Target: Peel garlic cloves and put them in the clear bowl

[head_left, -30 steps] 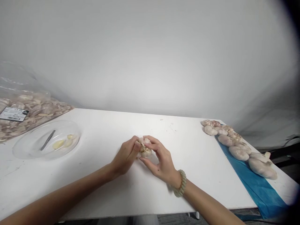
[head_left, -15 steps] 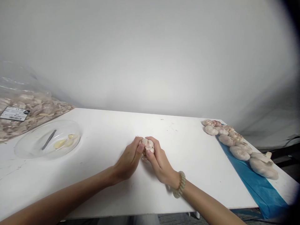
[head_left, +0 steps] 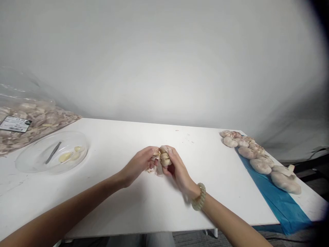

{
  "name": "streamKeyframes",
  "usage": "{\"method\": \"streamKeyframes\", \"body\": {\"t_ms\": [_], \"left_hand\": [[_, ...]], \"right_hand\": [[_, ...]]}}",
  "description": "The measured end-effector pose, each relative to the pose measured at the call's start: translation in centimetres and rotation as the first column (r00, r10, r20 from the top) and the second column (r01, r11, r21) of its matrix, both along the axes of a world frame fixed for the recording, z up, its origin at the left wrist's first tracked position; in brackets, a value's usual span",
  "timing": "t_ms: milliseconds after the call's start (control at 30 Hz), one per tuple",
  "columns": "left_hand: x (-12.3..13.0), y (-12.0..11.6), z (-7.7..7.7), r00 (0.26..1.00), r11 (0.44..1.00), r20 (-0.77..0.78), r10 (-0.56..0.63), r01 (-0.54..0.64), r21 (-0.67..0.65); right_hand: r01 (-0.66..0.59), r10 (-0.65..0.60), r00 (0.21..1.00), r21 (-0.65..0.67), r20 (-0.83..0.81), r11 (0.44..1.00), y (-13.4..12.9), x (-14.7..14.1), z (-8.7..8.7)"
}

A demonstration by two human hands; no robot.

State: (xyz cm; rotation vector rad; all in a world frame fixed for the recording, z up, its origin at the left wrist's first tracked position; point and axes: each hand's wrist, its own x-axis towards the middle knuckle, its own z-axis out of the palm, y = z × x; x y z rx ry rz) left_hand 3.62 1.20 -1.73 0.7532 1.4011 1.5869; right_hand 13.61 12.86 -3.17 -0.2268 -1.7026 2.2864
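Over the middle of the white table point(head_left: 118, 206), my right hand point(head_left: 179, 171) grips a partly broken garlic bulb point(head_left: 165, 158), its cloves facing up between thumb and fingers. My left hand point(head_left: 140, 163) is closed on garlic skin and perhaps a clove point(head_left: 155, 155) at the bulb's left side; its fingertips partly hide the piece. Loose papery skin point(head_left: 158, 170) shows beneath and between the hands. A bead bracelet circles the right wrist.
On the left, a clear oval dish point(head_left: 33, 168) holds a dark tool point(head_left: 53, 152) and peeled cloves point(head_left: 64, 157). Behind it lies a labelled plastic bag of garlic point(head_left: 43, 120). Several garlic bulbs point(head_left: 260, 166) line the right side beside a blue sheet point(head_left: 272, 197).
My hands have drawn slightly apart at the top and turned the bulb, opening it between them. More loose skin shows below. The view has shifted a little.
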Motion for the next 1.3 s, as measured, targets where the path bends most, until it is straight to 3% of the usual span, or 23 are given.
{"method": "streamKeyframes", "body": {"t_ms": [167, 367, 467, 567, 633, 733, 833, 933, 1100, 1200, 1267, 1300], "left_hand": [[-0.4, -0.3, 0.0, 0.989, 0.997, 0.134, -0.065, 0.070, -0.034], [-0.9, -0.4, -0.5, 0.969, 0.996, 0.233, -0.085, 0.079, 0.036], [-1.3, -0.5, -0.5, 0.945, 0.995, 0.316, -0.085, 0.065, 0.074], [-1.5, -0.7, -0.4, 0.923, 0.991, 0.371, -0.101, 0.062, 0.114], [-1.5, -0.7, -0.3, 0.913, 0.989, 0.391, -0.114, 0.067, 0.132], [-1.5, -0.8, -0.2, 0.912, 0.988, 0.392, -0.122, 0.074, 0.133], [-1.4, -0.9, -0.3, 0.936, 0.995, 0.344, -0.076, 0.046, 0.093], [-1.4, -1.0, -0.4, 0.964, 0.997, 0.264, -0.042, 0.022, 0.078], [-1.4, -1.1, -0.4, 0.972, 0.996, 0.235, -0.029, 0.008, 0.092], [-1.4, -1.0, -0.4, 0.972, 0.995, 0.237, -0.014, -0.010, 0.100], [-1.4, -0.9, -0.4, 0.970, 0.994, 0.241, -0.012, -0.015, 0.108], [-1.4, -0.9, -0.4, 0.969, 0.994, 0.247, -0.013, -0.015, 0.111]], "right_hand": [[-0.035, 0.037, 0.999, -0.226, 0.003, 0.974, 0.7, -0.1, 0.1], [-0.028, 0.038, 0.999, -0.308, 0.025, 0.951, 1.5, -0.4, -0.3], [0.049, -0.041, 0.998, -0.187, 0.048, 0.981, 1.8, -0.5, -0.2], [0.160, -0.182, 0.971, 0.145, 0.155, 0.976, 2.5, -0.4, 0.1], [0.174, -0.280, 0.939, 0.427, 0.200, 0.887, 3.3, -0.1, 0.1], [0.130, -0.410, 0.892, 0.762, 0.190, 0.635, 4.5, 0.4, -0.1], [0.047, -0.483, 0.858, 0.909, 0.176, 0.414, 5.4, 0.6, -0.3], [0.006, -0.526, 0.838, 0.963, 0.142, 0.269, 5.7, 0.6, -0.4], [0.040, -0.566, 0.822, 0.988, 0.054, 0.152, 6.2, 0.6, -0.8], [0.148, -0.551, 0.830, 0.986, -0.083, 0.074, 6.4, 0.5, -1.1], [0.271, -0.497, 0.844, 0.960, -0.200, 0.074, 6.0, 0.5, -1.0], [0.326, -0.452, 0.859, 0.938, -0.241, 0.119, 5.7, 0.5, -0.8]]}}
